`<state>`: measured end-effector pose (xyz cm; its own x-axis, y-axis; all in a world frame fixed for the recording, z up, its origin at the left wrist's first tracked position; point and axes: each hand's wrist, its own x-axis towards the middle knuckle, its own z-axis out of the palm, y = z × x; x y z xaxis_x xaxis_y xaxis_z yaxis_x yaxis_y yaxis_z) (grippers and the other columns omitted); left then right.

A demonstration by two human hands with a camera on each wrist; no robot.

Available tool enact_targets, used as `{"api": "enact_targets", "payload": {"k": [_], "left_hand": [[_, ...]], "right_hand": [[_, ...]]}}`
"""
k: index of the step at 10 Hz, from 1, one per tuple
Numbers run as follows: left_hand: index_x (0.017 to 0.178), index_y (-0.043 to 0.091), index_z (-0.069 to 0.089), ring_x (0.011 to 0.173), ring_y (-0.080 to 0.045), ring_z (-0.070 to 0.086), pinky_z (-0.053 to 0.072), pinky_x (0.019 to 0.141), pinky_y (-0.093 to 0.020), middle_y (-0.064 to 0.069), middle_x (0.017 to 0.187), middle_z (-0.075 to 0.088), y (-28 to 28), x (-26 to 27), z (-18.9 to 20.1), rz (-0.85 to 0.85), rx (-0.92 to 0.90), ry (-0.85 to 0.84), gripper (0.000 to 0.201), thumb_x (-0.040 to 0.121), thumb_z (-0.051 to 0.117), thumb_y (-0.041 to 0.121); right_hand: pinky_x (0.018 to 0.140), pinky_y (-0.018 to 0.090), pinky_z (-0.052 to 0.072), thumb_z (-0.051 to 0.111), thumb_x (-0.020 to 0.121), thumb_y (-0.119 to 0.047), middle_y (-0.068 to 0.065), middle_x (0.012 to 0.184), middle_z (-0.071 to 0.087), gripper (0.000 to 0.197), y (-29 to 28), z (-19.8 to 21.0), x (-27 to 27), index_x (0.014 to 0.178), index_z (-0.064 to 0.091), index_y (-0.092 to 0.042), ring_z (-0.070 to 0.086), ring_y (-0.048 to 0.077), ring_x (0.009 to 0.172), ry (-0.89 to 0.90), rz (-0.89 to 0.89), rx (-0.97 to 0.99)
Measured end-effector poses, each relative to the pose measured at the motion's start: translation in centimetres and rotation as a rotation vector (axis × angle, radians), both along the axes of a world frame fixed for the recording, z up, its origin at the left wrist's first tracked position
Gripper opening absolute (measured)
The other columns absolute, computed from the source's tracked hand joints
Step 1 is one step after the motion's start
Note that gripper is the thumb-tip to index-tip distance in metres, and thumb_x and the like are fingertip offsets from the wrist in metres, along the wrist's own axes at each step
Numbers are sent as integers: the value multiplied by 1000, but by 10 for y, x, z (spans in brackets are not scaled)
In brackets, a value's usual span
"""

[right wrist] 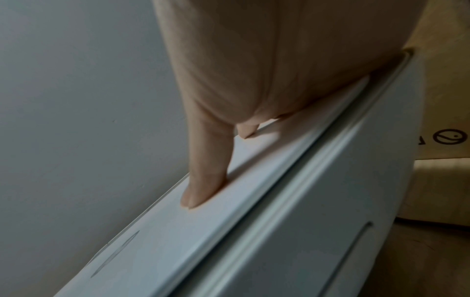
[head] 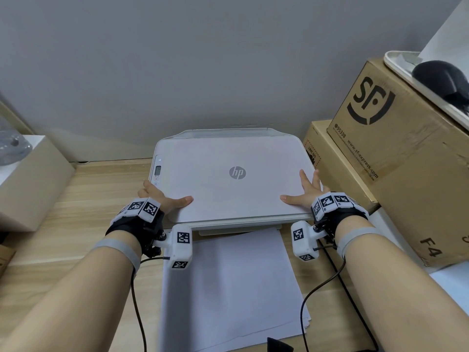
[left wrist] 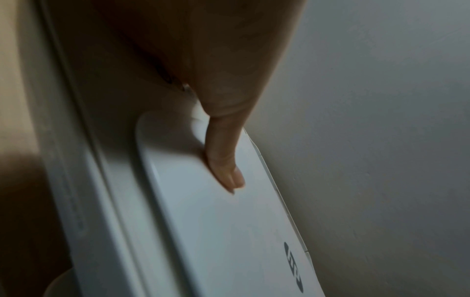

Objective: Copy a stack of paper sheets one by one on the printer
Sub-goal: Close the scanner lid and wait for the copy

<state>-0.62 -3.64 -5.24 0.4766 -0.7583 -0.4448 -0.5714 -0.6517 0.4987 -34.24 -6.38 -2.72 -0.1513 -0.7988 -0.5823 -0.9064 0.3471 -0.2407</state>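
Head view shows the printer [head: 228, 179] sitting on the wooden tabletop [head: 83, 212] against the far wall, its flat white lid [head: 215, 196] lowered and both hands resting on the lid's near corners. At the near left corner the left hand [head: 162, 198] lies with its thumb stretched flat along the lid's near edge, while its other fingers reach over the left side by the small control strip [head: 157, 171]; from the left wrist view the thumb [left wrist: 223, 158] presses on the lid's surface, and nothing is held, so that grip is open. At the near right corner the right hand [head: 305, 193] has its fingers spread and straight on the lid, thumb pointing left along the near edge; the right wrist view shows one straight finger [right wrist: 206, 172] lying on the lid, so this grip is open too and clasps nothing. Between the forearms, just near the printer's front, the stack of paper sheets [head: 228, 288] lies flat on the tabletop, white and blank, its far edge tucked under the printer's output lip and its lower sheets fanned slightly at the near right corner. A grey round logo [head: 237, 172] marks the lid's middle. Cardboard boxes [head: 396, 148] stand to the right of the printer, touching its side or nearly so.
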Motion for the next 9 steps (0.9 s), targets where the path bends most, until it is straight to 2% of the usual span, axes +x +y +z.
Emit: {"api": "enact_targets", "payload": {"k": [9], "left_hand": [[151,9,-4,140,-40,21,21,114,-53,-19,154,14,1,1,0,-19,10,-4,128,64,79,54]], "right_hand": [[114,53,3,58,77,-65,-3,153,-31,102,-2,-9,-4,147,-13,-39,-14,36,143,-27,-18,-56]]}}
